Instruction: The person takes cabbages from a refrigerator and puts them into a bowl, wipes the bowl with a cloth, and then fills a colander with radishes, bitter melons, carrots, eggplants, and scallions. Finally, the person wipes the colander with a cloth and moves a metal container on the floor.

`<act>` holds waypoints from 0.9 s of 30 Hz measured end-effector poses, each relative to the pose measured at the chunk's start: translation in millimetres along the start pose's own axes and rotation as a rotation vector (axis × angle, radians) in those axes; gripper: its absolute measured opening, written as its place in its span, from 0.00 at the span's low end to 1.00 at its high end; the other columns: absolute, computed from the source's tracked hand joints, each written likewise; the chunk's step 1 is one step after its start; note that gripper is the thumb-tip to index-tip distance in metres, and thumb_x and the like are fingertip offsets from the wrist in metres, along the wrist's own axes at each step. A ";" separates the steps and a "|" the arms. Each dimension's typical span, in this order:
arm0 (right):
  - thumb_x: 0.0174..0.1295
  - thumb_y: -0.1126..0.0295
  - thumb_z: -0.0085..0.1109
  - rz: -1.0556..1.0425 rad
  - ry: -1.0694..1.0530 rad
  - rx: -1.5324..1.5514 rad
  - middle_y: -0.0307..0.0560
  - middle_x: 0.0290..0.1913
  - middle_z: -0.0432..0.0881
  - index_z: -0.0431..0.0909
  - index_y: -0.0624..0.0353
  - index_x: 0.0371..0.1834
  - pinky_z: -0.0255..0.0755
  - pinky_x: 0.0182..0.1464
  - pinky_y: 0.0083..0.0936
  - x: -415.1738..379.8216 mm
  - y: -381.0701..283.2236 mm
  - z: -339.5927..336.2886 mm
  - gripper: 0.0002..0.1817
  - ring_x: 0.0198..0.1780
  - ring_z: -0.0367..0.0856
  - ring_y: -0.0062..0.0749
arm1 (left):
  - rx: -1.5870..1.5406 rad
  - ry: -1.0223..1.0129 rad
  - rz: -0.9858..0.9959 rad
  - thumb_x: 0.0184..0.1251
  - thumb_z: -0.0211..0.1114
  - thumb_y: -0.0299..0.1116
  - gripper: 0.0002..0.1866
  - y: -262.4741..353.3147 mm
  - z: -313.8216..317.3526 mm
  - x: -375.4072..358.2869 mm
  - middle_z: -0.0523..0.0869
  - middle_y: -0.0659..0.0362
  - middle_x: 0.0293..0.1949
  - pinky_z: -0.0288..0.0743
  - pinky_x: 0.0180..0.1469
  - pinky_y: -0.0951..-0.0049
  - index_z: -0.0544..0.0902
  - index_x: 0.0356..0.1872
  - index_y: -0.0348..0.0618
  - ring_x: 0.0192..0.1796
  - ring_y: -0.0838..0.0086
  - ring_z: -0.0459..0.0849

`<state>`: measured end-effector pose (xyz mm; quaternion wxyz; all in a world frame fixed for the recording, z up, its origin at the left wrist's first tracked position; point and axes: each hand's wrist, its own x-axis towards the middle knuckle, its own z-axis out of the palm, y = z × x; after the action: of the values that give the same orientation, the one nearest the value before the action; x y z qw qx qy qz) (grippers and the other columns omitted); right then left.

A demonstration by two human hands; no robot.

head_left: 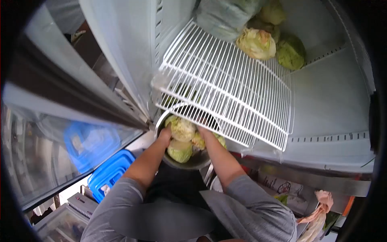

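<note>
A round metal pot holding several pale green cabbages sits low in front of me, partly under the wire shelf's front edge. Inside it, my left hand grips the left side of the upper cabbage. My right hand reaches in at that cabbage's right side, its fingers partly hidden by the shelf wires and the cabbages. Another cabbage lies nearer to me, below the gripped one. Yellowish leaves show beside my right wrist.
Above the pot, the white wire shelf carries a trimmed cabbage, a greener cabbage and a clear plastic bag. A glass door stands open at left. A blue plastic lid lies below it. A cardboard box sits lower right.
</note>
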<state>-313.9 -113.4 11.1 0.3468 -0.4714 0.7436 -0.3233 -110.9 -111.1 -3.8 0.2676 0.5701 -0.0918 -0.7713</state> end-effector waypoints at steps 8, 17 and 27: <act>0.67 0.56 0.53 0.077 -0.180 -0.210 0.56 0.56 0.74 0.69 0.58 0.60 0.67 0.59 0.38 -0.2 41.8 54.0 0.24 0.55 0.73 0.48 | 0.139 -0.129 -0.094 0.62 0.64 0.56 0.41 7.0 -13.0 -11.3 0.70 0.58 0.65 0.65 0.60 0.52 0.56 0.71 0.55 0.64 0.61 0.71; 0.51 0.48 0.68 -0.158 -0.035 -0.126 0.63 0.68 0.59 0.60 0.58 0.69 0.61 0.62 0.55 -142.4 -101.3 -21.7 0.45 0.64 0.61 0.62 | -0.238 -0.574 -0.023 0.67 0.46 0.65 0.38 -0.7 -49.3 -98.0 0.66 0.54 0.69 0.64 0.65 0.47 0.59 0.71 0.53 0.69 0.57 0.66; 0.28 0.54 0.85 -0.320 -0.212 0.098 0.61 0.74 0.41 0.40 0.58 0.74 0.46 0.74 0.41 -226.0 -118.0 -58.8 0.72 0.76 0.42 0.53 | -0.263 -0.731 -0.109 0.60 0.61 0.60 0.45 -10.6 -72.5 -188.5 0.62 0.53 0.71 0.64 0.67 0.47 0.55 0.73 0.51 0.71 0.55 0.63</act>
<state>-234.6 63.9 186.5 0.3901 -0.5974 0.6019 -0.3586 -7.8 7.2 123.8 0.2465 0.2227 -0.0509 -0.9418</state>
